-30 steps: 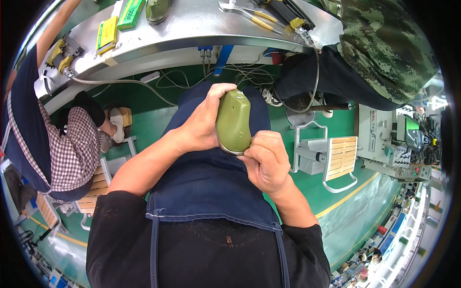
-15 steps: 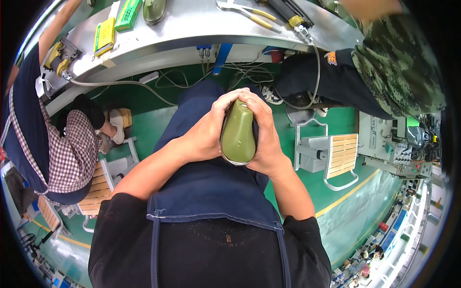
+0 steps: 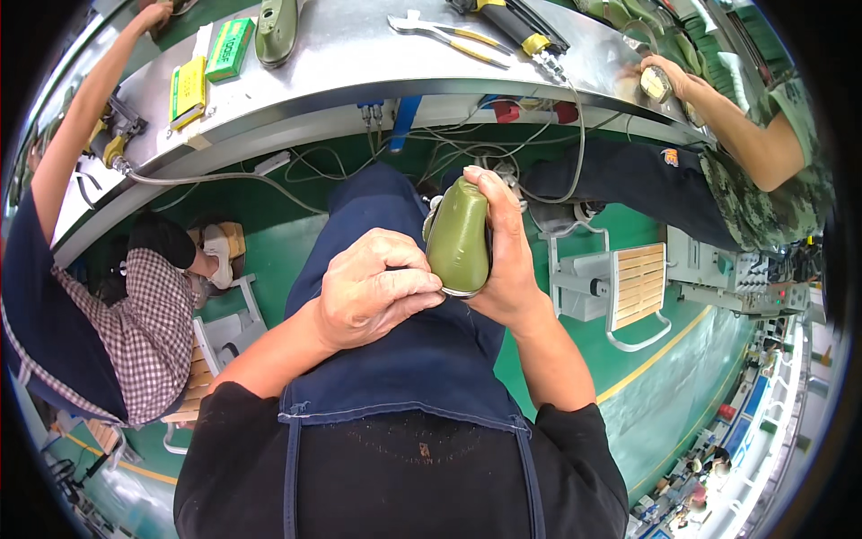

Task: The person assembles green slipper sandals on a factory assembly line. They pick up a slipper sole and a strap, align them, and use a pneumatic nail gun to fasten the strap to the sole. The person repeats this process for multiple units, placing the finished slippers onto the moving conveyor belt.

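A glossy olive-green shoe last [image 3: 459, 241] is held above my lap, its narrow end away from me. My right hand [image 3: 508, 256] is closed round its right side, fingertips over the far end. At the near left edge of the last, my left hand [image 3: 373, 289] has its fingers curled, with thumb and forefinger pressed together in a pinch. Whatever lies between those fingertips is too small to make out. A dark, pale-edged layer shows along the near underside of the last. Its left side has a greyish part whose kind I cannot tell.
The metal bench [image 3: 350, 67] bears yellow-handled pliers [image 3: 453, 40], a nail gun [image 3: 516, 27] with a hose, another green last [image 3: 276, 31], a yellow box [image 3: 188, 92] and a green box [image 3: 230, 49]. A co-worker sits on each side. A slatted stool [image 3: 639, 283] stands right.
My left hand has come off the far left side of the last and moved down to its near edge, pinching. The right co-worker's arm has swung to the bench, holding a shoe-like piece.
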Motion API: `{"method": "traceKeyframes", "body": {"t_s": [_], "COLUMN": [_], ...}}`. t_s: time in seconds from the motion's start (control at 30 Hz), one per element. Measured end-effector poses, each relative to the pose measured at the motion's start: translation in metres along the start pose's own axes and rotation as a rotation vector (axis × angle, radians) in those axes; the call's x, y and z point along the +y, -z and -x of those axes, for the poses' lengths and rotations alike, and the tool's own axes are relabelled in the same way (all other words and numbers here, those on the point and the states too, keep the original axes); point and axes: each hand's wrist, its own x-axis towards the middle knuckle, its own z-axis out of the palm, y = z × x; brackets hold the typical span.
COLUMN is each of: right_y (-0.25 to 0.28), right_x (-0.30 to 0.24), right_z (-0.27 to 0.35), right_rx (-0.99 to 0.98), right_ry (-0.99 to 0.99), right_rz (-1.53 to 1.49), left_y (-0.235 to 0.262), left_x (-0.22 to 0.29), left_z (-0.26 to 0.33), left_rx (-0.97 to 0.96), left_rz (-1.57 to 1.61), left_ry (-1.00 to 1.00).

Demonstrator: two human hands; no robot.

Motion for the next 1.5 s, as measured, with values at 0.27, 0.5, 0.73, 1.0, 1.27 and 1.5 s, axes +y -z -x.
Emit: {"method": "traceKeyframes", "body": {"t_s": [0.27,0.5,0.73,1.0,1.27,1.5], "right_y": [-0.015,-0.042,-0.067,-0.106,-0.104,-0.109], "right_x": [0.003,0.004,0.008,0.039,0.069,0.053], "right_z": [-0.004,0.006,0.016,0.040,0.071,0.070], "right_rx": [-0.049,-0.080,-0.168,-0.244,-0.252,-0.237], "right_ry": [-0.063,-0.216,-0.468,-0.992,-0.816,-0.671], "right_rz": [-0.087,-0.194,-0.323,-0.995,-1.185,-0.726], "left_y": [0.017,0.023,0.023,0.024,0.017,0.001], "left_x": [-0.016,-0.026,-0.036,-0.081,-0.085,-0.089], "left_z": [-0.011,0.004,0.020,0.053,0.055,0.078], "left_rx": [-0.133,-0.126,-0.105,-0.199,-0.214,-0.145], "left_rz": [0.029,-0.010,-0.073,0.174,0.185,0.030], "left_ry": [-0.066,-0.047,0.090,0.723,0.692,0.551]}}
